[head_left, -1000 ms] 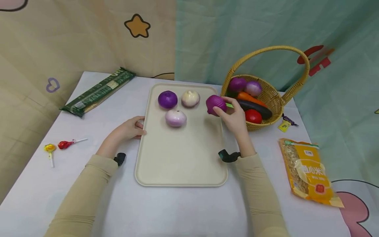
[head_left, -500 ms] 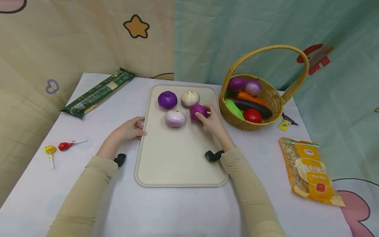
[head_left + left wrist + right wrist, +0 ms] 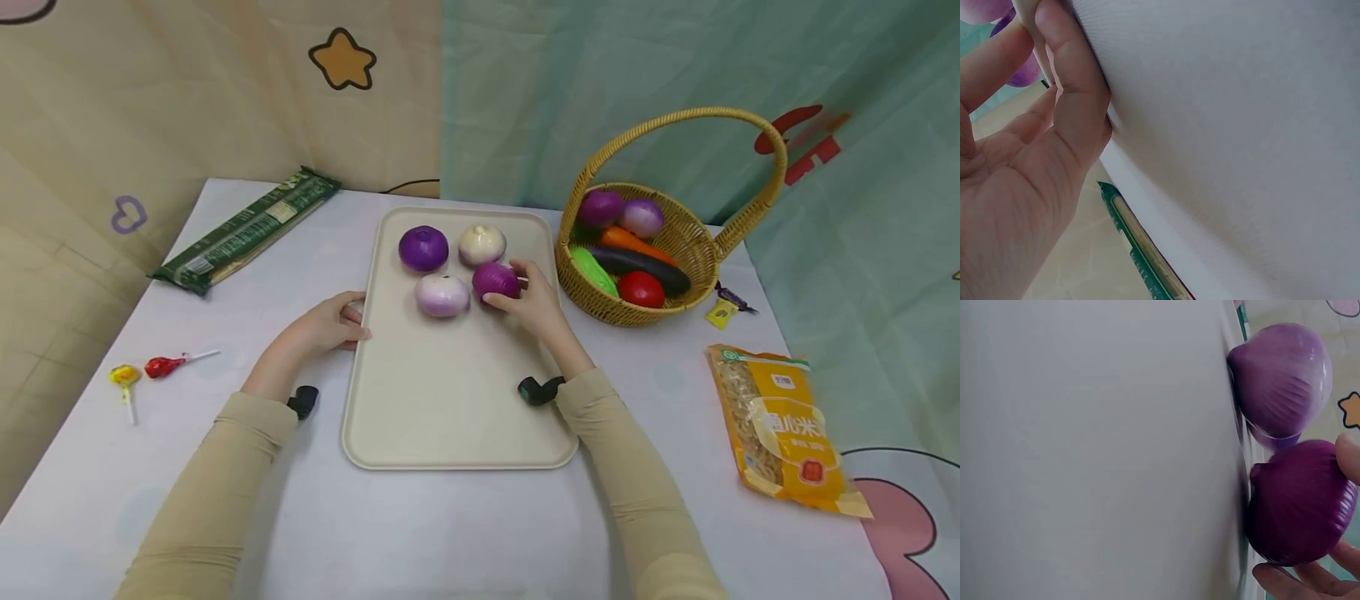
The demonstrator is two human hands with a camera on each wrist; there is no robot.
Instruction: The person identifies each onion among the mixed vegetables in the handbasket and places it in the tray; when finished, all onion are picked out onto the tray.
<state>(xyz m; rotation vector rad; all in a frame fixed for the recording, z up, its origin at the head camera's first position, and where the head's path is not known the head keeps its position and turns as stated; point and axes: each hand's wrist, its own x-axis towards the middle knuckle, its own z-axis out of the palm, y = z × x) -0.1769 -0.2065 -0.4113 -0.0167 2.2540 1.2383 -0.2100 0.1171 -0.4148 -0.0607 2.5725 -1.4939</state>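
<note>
On smooth beige tray (image 3: 450,417): right hand (image 3: 536,307) fingers clamped round glossy ribbed purple onion (image 3: 495,280).

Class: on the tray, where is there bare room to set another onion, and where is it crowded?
The tray's near half, between the wrists and the front rim, is bare. The far end is crowded: four onions cluster there, the right hand gripping the dark purple onion beside the pale one.

A wicker basket (image 3: 675,242) of vegetables, a yellow packet (image 3: 783,429), a green packet (image 3: 243,231), two lollipops (image 3: 146,371) and a small sweet (image 3: 723,310) lie on the table (image 3: 465,533).
</note>
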